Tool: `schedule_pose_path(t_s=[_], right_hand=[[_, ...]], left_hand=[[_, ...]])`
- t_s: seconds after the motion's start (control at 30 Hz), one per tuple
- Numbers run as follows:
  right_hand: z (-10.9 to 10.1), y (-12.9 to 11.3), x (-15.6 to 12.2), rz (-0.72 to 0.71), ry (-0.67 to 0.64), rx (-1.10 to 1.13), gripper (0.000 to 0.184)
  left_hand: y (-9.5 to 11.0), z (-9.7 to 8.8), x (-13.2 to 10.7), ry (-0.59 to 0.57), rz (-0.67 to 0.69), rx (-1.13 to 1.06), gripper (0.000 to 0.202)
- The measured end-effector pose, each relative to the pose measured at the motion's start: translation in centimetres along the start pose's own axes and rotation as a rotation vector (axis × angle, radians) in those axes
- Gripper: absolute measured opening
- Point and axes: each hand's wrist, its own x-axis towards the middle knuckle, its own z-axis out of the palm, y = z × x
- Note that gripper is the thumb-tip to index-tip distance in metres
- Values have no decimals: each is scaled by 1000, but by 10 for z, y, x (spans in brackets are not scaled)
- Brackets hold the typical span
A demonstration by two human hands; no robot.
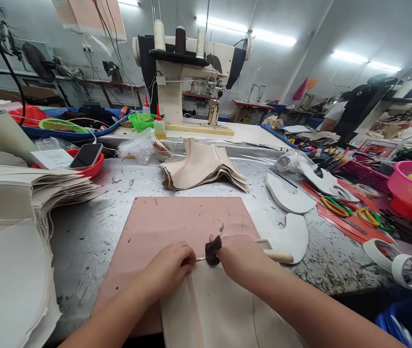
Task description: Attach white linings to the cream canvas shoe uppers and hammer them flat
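A beige stitched panel (223,307), leather-like, lies over the near part of a pink board (187,217) and runs off the bottom of the view. My left hand (173,266) has its fingers closed at the panel's far edge, pinching it. In my right hand (240,256) is a hammer (212,251): its dark head shows left of the fist, and its pale wooden handle sticks out to the right. The hammer head is just above or on the panel's far edge; I cannot tell which. A small part of a pale frame-like piece (263,244) shows behind the handle.
Beige panels are stacked at left (10,270) and beyond the board (202,166). White curved pieces (289,193), scissors (336,207) and tape rolls (406,270) lie right. A sewing machine (169,87) stands behind. A phone (87,155) rests on a red basket (97,166).
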Motion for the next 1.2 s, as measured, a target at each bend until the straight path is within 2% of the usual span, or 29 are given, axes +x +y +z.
schedule_pose_path(t_s=[0.1,0.2,0.37,0.47,0.6,0.73,0.87,0.97,1.07,1.2], right_hand=[[-5,-2,2,28,-44,-7,27],[-9,-3,3,77,-121,0,28],[0,-3,7,199,25,71,26],[10,-3,11,177,-4,115,24],[12,-2,12,163,48,118,24],[7,-3,11,127,-28,124,24],[6,-4,13,119,17,130,23],[11,-8,15,141,-47,196,24],[13,-11,16,121,-51,189,26],[9,-13,16,118,-61,153,27]], left_hand=[[-11,5,-3,8,139,16,19],[-19,11,-8,72,289,121,21],[-18,15,-14,150,427,335,31],[-16,15,-15,188,468,404,28],[-16,15,-15,194,477,403,24],[-17,16,-15,182,473,387,23],[-18,17,-14,171,453,354,25],[-22,13,-15,194,328,250,15],[-26,9,-19,215,189,88,12],[-28,11,-26,248,275,105,21]])
